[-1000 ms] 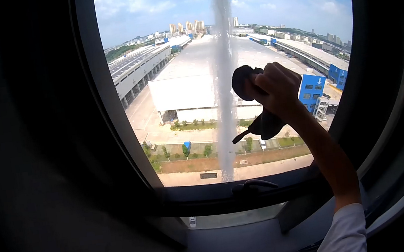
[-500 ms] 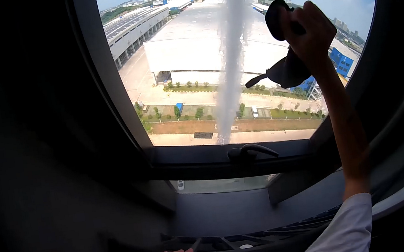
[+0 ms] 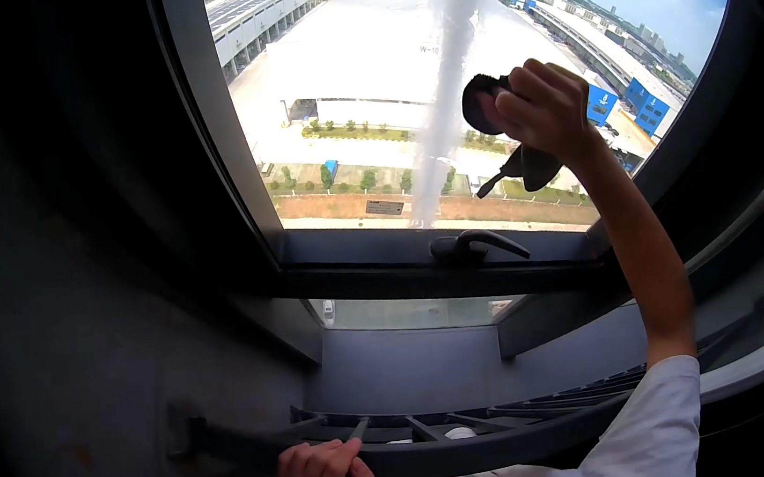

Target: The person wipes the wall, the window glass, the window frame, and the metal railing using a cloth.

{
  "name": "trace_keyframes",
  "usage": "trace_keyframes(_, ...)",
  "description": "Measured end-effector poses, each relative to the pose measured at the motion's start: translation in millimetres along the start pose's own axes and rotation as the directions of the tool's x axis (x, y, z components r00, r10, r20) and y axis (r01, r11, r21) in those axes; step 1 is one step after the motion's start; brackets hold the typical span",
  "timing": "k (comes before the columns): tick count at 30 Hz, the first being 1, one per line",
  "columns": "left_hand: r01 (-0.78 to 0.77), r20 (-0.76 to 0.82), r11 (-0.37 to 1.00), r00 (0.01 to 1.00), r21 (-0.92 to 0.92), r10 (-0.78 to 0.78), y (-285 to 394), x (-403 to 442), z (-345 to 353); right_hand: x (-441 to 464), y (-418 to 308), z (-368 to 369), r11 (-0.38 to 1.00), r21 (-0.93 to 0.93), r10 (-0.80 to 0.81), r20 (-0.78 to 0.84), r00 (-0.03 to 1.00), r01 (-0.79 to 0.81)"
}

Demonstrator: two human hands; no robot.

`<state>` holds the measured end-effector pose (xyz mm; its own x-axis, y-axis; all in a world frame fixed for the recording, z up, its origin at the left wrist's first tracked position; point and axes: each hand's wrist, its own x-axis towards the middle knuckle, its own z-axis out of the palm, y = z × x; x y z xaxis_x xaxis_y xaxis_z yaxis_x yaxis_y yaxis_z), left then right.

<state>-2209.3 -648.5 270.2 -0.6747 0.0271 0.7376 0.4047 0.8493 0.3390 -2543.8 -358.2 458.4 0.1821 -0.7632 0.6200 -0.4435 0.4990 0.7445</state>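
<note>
My right hand (image 3: pixel 548 111) is raised in front of the window pane, its fingers closed round a dark cloth (image 3: pixel 529 168). One bunched, rounded end sticks out to the left of the fingers, and a tapering part hangs below the hand with a thin tip. Left of the cloth, a whitish, blurry streak (image 3: pixel 445 128) runs down the glass (image 3: pixel 353 63). Low in the view, my left hand (image 3: pixel 326 476) is curled over the dark railing (image 3: pixel 491 452); its palm side is hidden.
A dark window frame (image 3: pixel 356 258) with a black handle (image 3: pixel 482 246) lies below the pane. Under it are a lower glass strip (image 3: pixel 409 313) and a grey ledge (image 3: pixel 405 358) behind the railing. Outside, far below, stand a large white-roofed building (image 3: pixel 349 35) and trees.
My right hand has moved down and left across the pane with the cloth. The view has tilted downward, showing more of the railing and my shirt. My left hand stays at the railing.
</note>
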Motion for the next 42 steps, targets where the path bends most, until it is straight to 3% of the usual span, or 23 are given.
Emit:
trace_keyframes(2, -0.019, -0.014, 1.000, 1.000, 0.021, 0.020, -5.1, 1.0, 2.8, 46.6, 71.7, -8.5, 0.984, -0.105, 0.108, -0.296, 0.949, -0.144)
trace_keyframes(3, -0.041, -0.030, 0.998, 0.999, 0.049, 0.042, -6.1, 0.0, 2.1, 61.4, 122.2, -4.1, 0.969, -0.198, 0.041, -0.461, 0.886, -0.148)
trace_keyframes(4, 0.003, 0.044, 1.000, 0.999, 0.017, -0.004, -2.4, -1.0, -4.2, 99.5, 111.5, -21.9, 0.875, -0.162, 0.348, -0.446, 0.825, -0.456)
trace_keyframes(6, 0.009, 0.048, 1.000, 0.999, 0.025, -0.010, -1.3, -0.3, -4.3, 115.0, 126.6, -20.1, 0.869, -0.254, 0.238, -0.537, 0.809, -0.425)
trace_keyframes(9, -0.005, 0.042, 1.000, 0.999, 0.007, 0.004, -4.1, 0.6, -4.1, 86.6, 83.1, -6.7, 0.894, -0.199, 0.281, -0.452, 0.847, -0.402)
trace_keyframes(11, -0.018, 0.032, 1.000, 0.999, -0.009, 0.018, -4.8, -1.4, -3.1, 42.4, 38.5, 15.8, 0.982, -0.018, 0.167, -0.383, 0.908, -0.188)
trace_keyframes(13, -0.040, -0.026, 0.999, 0.999, 0.026, 0.041, -8.1, -4.0, 0.8, -1.9, -27.3, 22.3, 0.989, 0.068, 0.143, -0.177, 0.974, -0.133)
trace_keyframes(15, -0.037, -0.019, 0.999, 0.999, 0.026, 0.037, -6.7, -3.8, -1.4, -38.0, -51.3, 24.6, 0.996, 0.085, -0.025, 0.030, 0.999, 0.023)
trace_keyframes(18, -0.030, 0.004, 0.999, 1.000, 0.044, 0.030, -5.5, 0.0, -2.0, 3.2, 1.6, 6.1, 0.997, 0.049, -0.052, -0.019, 0.998, 0.053)
trace_keyframes(20, -0.029, -0.010, 0.999, 1.000, 0.037, 0.029, -7.1, -1.6, 1.2, 35.6, 78.9, -1.9, 0.997, -0.052, 0.038, -0.285, 0.958, -0.055)
trace_keyframes(21, -0.031, -0.034, 0.999, 0.999, 0.029, 0.032, -7.5, -2.4, 2.4, 36.3, 144.1, -7.9, 0.967, -0.223, 0.031, -0.374, 0.927, -0.122)
trace_keyframes(22, -0.030, -0.025, 0.999, 0.999, 0.032, 0.031, -7.0, -2.3, 2.8, 87.0, 109.0, -18.4, 0.932, -0.017, 0.306, -0.496, 0.813, -0.361)
trace_keyframes(23, -0.023, -0.037, 0.999, 0.999, 0.038, 0.025, -6.4, -2.0, 2.7, 92.8, 128.9, -21.5, 0.923, 0.023, 0.340, -0.517, 0.785, -0.384)
trace_keyframes(24, -0.017, -0.045, 0.999, 0.999, 0.042, 0.019, -6.6, -1.7, 2.0, 100.3, 131.6, -24.7, 0.872, -0.195, 0.307, -0.495, 0.813, -0.448)
trace_keyframes(27, -0.020, -0.061, 0.999, 0.998, 0.036, 0.022, -7.0, -1.6, 3.1, 73.4, 82.9, -7.2, 0.896, -0.194, 0.269, -0.478, 0.836, -0.399)
trace_keyframes(28, -0.017, -0.065, 0.999, 0.998, 0.036, 0.019, -6.2, -1.7, 3.8, 34.9, 88.3, 9.4, 0.986, -0.102, 0.073, -0.444, 0.893, -0.132)
trace_keyframes(29, -0.036, -0.076, 0.999, 0.996, 0.028, 0.038, -6.8, -1.1, 4.2, 19.6, 30.1, 20.9, 0.985, 0.031, 0.167, -0.381, 0.909, -0.168)
trace_keyframes(30, -0.061, -0.092, 0.998, 0.994, 0.017, 0.063, -8.3, -0.1, 4.4, 0.1, -16.9, 14.8, 0.987, 0.047, 0.159, -0.168, 0.973, -0.153)
trace_keyframes(32, -0.069, -0.070, 0.998, 0.995, 0.009, 0.069, -9.5, 0.0, 3.0, -51.0, -74.4, 26.0, 0.980, 0.180, 0.081, 0.018, 0.997, -0.083)
trace_keyframes(35, -0.060, -0.057, 0.998, 0.996, 0.021, 0.061, -7.5, -0.4, 1.8, -53.8, -68.3, 18.4, 0.972, 0.237, -0.017, 0.112, 0.994, -0.010)
trace_keyframes(40, -0.035, -0.044, 0.999, 0.998, 0.015, 0.035, -5.4, -1.8, 0.6, 45.6, 110.6, -20.3, 0.990, -0.103, 0.071, -0.197, 0.978, -0.092)
trace_keyframes(41, -0.047, -0.070, 0.999, 0.996, 0.025, 0.049, -7.9, 0.1, 2.3, 65.1, 111.1, -23.1, 0.990, -0.102, 0.079, -0.195, 0.978, -0.101)
trace_keyframes(42, -0.051, -0.068, 0.998, 0.996, 0.027, 0.053, -9.7, 1.7, 3.2, 91.7, 102.0, -18.8, 0.967, -0.097, 0.181, -0.387, 0.904, -0.235)
